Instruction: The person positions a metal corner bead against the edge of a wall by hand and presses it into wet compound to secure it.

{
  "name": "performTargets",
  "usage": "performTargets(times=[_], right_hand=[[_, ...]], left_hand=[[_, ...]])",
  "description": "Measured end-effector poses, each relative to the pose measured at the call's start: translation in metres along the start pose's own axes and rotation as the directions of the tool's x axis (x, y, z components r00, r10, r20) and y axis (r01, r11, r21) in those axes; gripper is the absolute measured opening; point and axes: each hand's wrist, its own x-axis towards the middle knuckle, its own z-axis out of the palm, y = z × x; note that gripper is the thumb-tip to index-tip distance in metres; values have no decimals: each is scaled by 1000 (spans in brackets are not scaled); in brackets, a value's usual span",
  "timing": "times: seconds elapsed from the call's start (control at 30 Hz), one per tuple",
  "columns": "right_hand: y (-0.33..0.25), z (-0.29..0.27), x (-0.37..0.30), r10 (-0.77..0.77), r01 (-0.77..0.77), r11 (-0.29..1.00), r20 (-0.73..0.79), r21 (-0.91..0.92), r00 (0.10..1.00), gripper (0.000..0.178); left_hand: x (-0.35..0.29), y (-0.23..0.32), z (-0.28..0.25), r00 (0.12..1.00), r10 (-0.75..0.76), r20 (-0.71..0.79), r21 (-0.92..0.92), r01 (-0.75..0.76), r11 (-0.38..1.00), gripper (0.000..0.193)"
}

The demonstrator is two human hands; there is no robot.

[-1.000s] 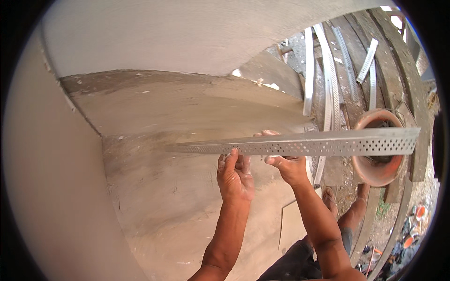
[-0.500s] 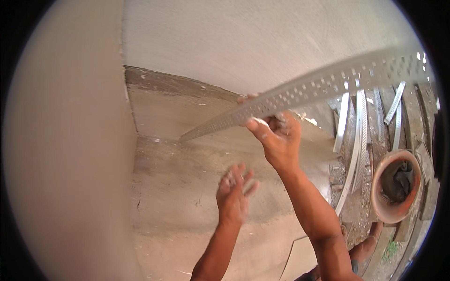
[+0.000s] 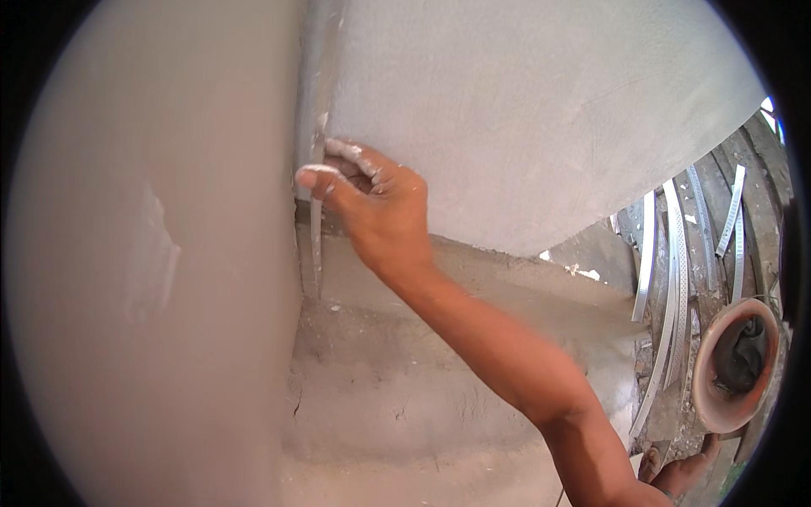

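Note:
My right hand (image 3: 372,194), its fingers dusted with white plaster, is closed around a long perforated metal corner bead (image 3: 317,241). The bead appears nearly edge-on and stands almost upright in the corner between two wall faces. Its lower end comes down by the floor slab, and its upper part runs out at the top of the view. Thumb and fingers grip it from opposite sides. Nowhere in the picture does my left hand show.
Close on the left rises a blurred plastered wall (image 3: 169,380); a pale wall (image 3: 541,110) stands ahead. To the right, several metal strips (image 3: 676,279) lie on wooden planks beside an orange-rimmed bucket (image 3: 708,397) with dark contents. A bare foot (image 3: 693,466) is at lower right.
My right hand has carried the corner bead leftward, swinging it from a long slant to nearly upright at the corner. My left hand has gone out of view.

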Motion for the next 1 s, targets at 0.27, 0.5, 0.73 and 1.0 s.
performTargets(times=[0.27,0.5,0.73,1.0], right_hand=[[-9,18,2,81,-81,996,1,33,997,36],[-1,23,-5,-144,131,980,-81,-150,986,33],[12,21,-2,-324,288,918,-95,-274,941,31],[15,23,6,-416,390,891,-71,-233,907,36]], left_hand=[[9,-1,8,1000,-2,-17,49,3,999,54],[11,4,15,999,-3,-44,68,6,998,53],[10,5,21,998,-16,-53,88,21,996,53],[10,7,28,998,-7,-58,99,13,995,52]])
